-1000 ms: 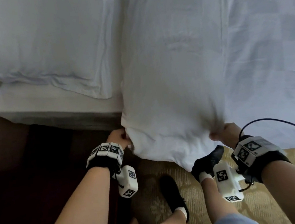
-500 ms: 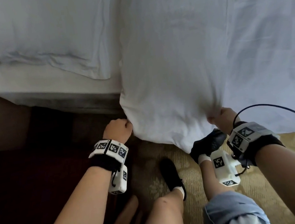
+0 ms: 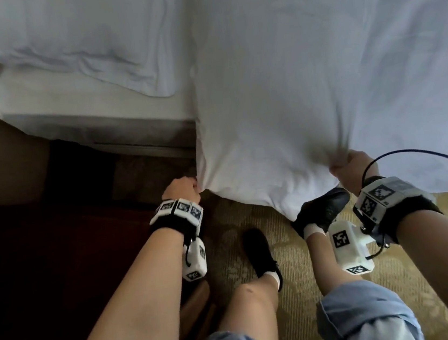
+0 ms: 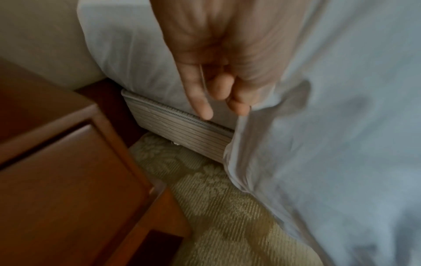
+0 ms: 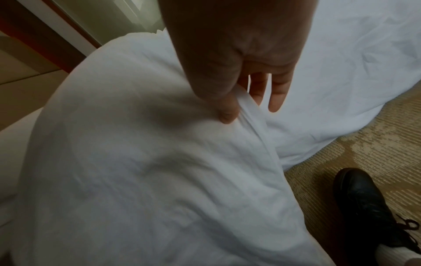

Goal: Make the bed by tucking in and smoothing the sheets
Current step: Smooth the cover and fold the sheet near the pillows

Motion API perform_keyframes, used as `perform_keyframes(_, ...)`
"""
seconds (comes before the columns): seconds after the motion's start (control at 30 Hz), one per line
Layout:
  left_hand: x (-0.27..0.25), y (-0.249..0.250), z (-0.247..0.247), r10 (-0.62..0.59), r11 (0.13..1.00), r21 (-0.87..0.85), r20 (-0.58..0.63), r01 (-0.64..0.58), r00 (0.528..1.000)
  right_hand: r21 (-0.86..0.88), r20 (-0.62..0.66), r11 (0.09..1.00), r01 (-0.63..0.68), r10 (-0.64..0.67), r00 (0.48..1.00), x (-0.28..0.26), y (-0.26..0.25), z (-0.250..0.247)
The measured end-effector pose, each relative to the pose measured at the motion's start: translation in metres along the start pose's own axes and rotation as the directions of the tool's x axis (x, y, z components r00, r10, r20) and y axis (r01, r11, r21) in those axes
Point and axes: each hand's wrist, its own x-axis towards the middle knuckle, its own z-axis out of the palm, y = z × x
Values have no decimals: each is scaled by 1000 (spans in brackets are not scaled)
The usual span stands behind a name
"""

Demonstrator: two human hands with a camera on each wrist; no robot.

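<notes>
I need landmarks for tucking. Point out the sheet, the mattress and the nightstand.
sheet (image 3: pixel 278 92), head view, middle of the hanging panel.
mattress (image 4: pixel 182 133), left wrist view, ribbed side below the zip seam.
nightstand (image 4: pixel 68 180), left wrist view, wooden drawer front.

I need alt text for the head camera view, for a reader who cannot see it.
Two hands, left hand and right hand, grip the hanging edge of a white sheet at the bed's side. A pillow lies on the mattress, above patterned carpet.
</notes>
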Motion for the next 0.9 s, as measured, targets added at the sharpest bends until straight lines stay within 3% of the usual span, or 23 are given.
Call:
perform_keyframes(0.17, 22, 15, -13, -158, 987, -17, 42, 159, 986, -43, 91, 999, -31, 35, 995, 6, 5, 10)
perform_keyframes(0.27, 34, 16, -7, -93, 995, -31, 158, 99, 983, -73, 152, 994, -85, 96, 984, 10, 9, 14)
perform_keyframes(0.37, 50, 17, 16, -25, 997, 76, 187, 11, 982, -108, 194, 984, -143, 162, 968, 17, 15, 17)
perform_keyframes(0.47, 36, 13, 39, 37, 999, -25, 343, -30, 939, -132, 205, 973, -191, 215, 955, 27, 29, 18)
perform_keyframes(0.5, 30, 11, 41, 23, 999, 20, 359, -33, 933, -138, 198, 971, -194, 219, 956, 29, 33, 17)
perform_keyframes(0.57, 29, 5, 40, -1, 993, 112, 294, -34, 956, -127, 199, 975, -181, 204, 959, 30, 37, 14)
perform_keyframes(0.7, 43, 8, 30, -79, 994, 88, 253, 58, 964, -112, 172, 979, -169, 187, 967, 22, 28, 19)
perform_keyframes(0.77, 46, 11, 28, -175, 984, 45, 198, 170, 964, -92, 178, 980, -176, 190, 965, 21, 24, 25)
perform_keyframes(0.83, 49, 16, 19, -186, 958, -214, 47, 192, 981, -108, 193, 982, -155, 174, 966, 18, 21, 26)
perform_keyframes(0.9, 52, 22, 1, -227, 803, -579, -75, 143, 971, -129, 198, 982, -139, 163, 966, 18, 17, 25)
